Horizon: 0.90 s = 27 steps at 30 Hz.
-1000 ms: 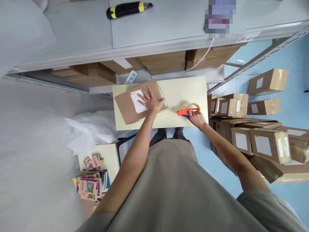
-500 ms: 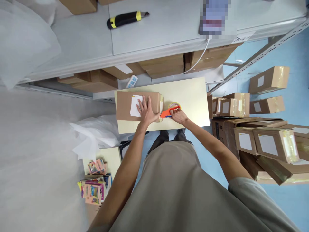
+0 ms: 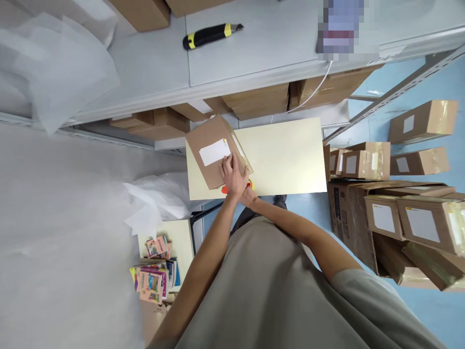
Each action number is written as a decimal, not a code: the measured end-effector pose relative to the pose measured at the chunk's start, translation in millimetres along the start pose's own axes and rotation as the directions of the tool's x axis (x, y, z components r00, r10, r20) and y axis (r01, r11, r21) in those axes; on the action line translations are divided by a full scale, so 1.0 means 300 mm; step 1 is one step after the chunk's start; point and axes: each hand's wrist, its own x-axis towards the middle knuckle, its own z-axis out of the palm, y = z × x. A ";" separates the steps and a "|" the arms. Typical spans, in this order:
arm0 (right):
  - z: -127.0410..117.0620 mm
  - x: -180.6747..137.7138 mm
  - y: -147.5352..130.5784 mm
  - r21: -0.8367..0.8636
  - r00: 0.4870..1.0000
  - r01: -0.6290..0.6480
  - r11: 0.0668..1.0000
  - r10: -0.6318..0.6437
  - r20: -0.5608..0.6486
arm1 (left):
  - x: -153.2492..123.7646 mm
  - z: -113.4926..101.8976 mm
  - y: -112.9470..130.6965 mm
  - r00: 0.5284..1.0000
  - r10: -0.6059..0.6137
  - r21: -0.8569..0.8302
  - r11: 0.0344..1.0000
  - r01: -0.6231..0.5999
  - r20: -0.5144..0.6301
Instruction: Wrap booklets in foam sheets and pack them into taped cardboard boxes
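A brown cardboard box (image 3: 202, 134) with a white label (image 3: 213, 152) lies askew on the left of a cream table (image 3: 286, 155). My left hand (image 3: 234, 175) rests on top of the box by its right edge, fingers stretched out and overlapping the label's corner. Close to the table's front edge, my right hand (image 3: 248, 197) is wrapped round an orange tape dispenser (image 3: 224, 190) with a yellow-rimmed roll. The dispenser touches or nearly touches the box's near side. My left hand and wrist hide most of the dispenser.
A black-and-yellow utility knife (image 3: 210, 36) and a blurred-out device with a white cable (image 3: 319, 87) lie on the grey shelf (image 3: 269, 63). Taped boxes (image 3: 414, 218) are stacked at right. Small colourful packs (image 3: 152, 281) sit at lower left beside white plastic wrap (image 3: 160, 194).
The box has turned, its right end swinging toward me. My right hand has brought the tape dispenser leftward and nearer my body, under my left wrist. My left hand has shifted toward the box's edge.
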 end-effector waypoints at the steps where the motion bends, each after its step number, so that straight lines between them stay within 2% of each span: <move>1: -0.001 -0.028 0.024 -0.021 0.998 -0.059 0.998 0.059 0.017 | 0.001 0.009 -0.002 1.000 -0.015 -0.013 1.000 0.015 -0.008; 3: -0.007 -0.121 0.112 -0.074 0.983 -0.171 0.982 0.175 0.052 | 0.002 0.021 -0.006 1.000 -0.026 -0.036 0.999 0.026 0.002; 7: -0.035 -0.393 0.368 -0.160 0.947 -0.298 0.941 0.313 0.078 | -0.007 0.024 -0.014 1.000 0.020 -0.016 1.000 -0.020 0.006; 9: -0.048 -0.509 0.477 -0.244 0.908 -0.391 0.887 0.416 0.057 | -0.015 0.021 -0.018 0.998 0.056 0.013 0.998 -0.056 -0.011; 12: -0.057 -0.580 0.558 -0.264 0.882 -0.451 0.853 0.471 0.014 | -0.028 0.022 -0.024 0.995 0.092 0.037 0.995 -0.091 -0.029; 19: -0.100 -0.442 0.521 -0.090 0.831 -0.556 0.826 0.551 -0.075 | -0.061 0.042 -0.059 0.986 0.167 0.277 0.947 -0.163 0.011; 27: -0.177 -0.240 0.440 0.088 0.815 -0.568 0.818 0.575 -0.078 | -0.066 0.069 -0.073 0.979 0.203 0.348 0.920 -0.180 -0.029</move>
